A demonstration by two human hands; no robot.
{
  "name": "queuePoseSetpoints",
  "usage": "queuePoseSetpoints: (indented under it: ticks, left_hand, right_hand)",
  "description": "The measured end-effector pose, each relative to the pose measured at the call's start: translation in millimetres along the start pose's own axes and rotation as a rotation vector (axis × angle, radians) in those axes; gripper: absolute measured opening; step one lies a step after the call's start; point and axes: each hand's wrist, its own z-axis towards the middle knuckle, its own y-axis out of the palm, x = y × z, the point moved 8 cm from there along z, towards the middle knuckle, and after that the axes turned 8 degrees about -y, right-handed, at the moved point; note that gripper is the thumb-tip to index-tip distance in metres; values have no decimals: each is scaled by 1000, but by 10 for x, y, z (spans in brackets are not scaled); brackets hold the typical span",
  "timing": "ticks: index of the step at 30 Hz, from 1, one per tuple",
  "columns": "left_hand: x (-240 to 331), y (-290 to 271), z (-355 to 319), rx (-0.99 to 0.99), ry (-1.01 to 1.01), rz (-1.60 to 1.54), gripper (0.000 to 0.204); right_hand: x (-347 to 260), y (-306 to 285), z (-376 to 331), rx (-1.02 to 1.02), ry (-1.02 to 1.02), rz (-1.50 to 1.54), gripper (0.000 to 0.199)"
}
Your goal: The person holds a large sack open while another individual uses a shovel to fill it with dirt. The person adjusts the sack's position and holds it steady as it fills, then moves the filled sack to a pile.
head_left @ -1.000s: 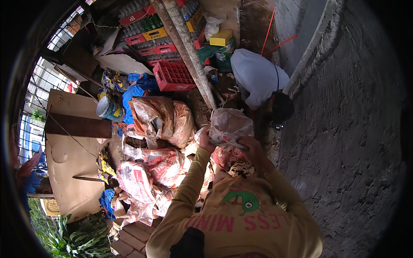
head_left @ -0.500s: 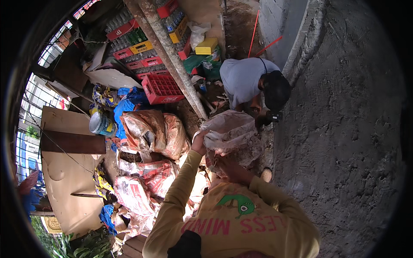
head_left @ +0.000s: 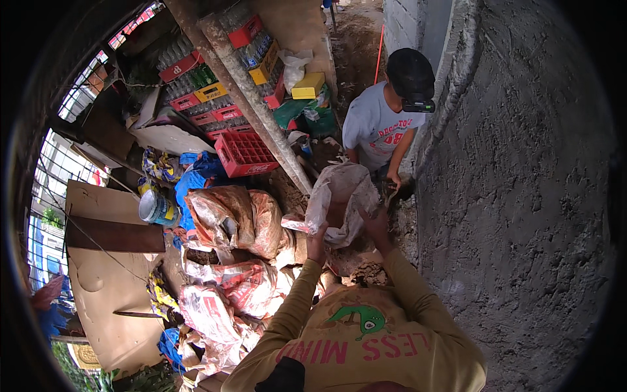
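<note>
A white woven sack (head_left: pixel 353 189), soiled with earth, hangs between my arms with its mouth spread wide; its inside looks brown. My left hand (head_left: pixel 317 244) is closed on the sack's near left edge, and a fold of the sack sticks out to the left beside it. On the near right edge, my right hand (head_left: pixel 376 230) grips the cloth, its fingers partly hidden by the folds. Loose brown soil (head_left: pixel 369 272) lies below the sack, between my forearms. Facing me across the sack stands another person (head_left: pixel 385 124) in a light shirt and dark cap, one hand low beside the sack's right side.
Filled sacks (head_left: pixel 225 219) lie heaped on my left, near a bucket (head_left: pixel 157 208). Two slanting poles (head_left: pixel 251 98) stand before stacked bottle crates (head_left: pixel 245 153). A rough cement wall (head_left: pixel 509 196) closes off the right side.
The other person has straightened up from bending. The sack's mouth has come up and opened. My right hand has moved up to its right edge; my left has shifted lower and slightly right.
</note>
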Motion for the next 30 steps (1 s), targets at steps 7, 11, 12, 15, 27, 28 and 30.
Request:
queuePoseSetpoints:
  ticks: [7,11,12,15,27,28,30]
  left_hand:
    - [-467,-378,-148,87,-110,148,44]
    - [-547,-1234,-236,256,-86,154,44]
    - [-497,-1461,-249,353,-57,168,44]
    - [-450,-1268,-218,509,-175,-52,44]
    - [-1260,-2937,339,663,-346,-105,13]
    - [-1251,-2878,404,668,-328,-108,12]
    - [-1371,-2357,537,600,-293,-80,12]
  right_hand:
    - [707,547,-339,-422,290,594,62]
    - [856,867,-895,-548,545,321,34]
    - [984,966,-1038,-493,756,455,31]
    - [1917,611,-890,-269,955,582,28]
    - [-274,227,-580,-348,314,-220,53]
    - [-346,199,-524,-333,248,-168,52]
    - [-341,40,-393,-328,115,-73,51]
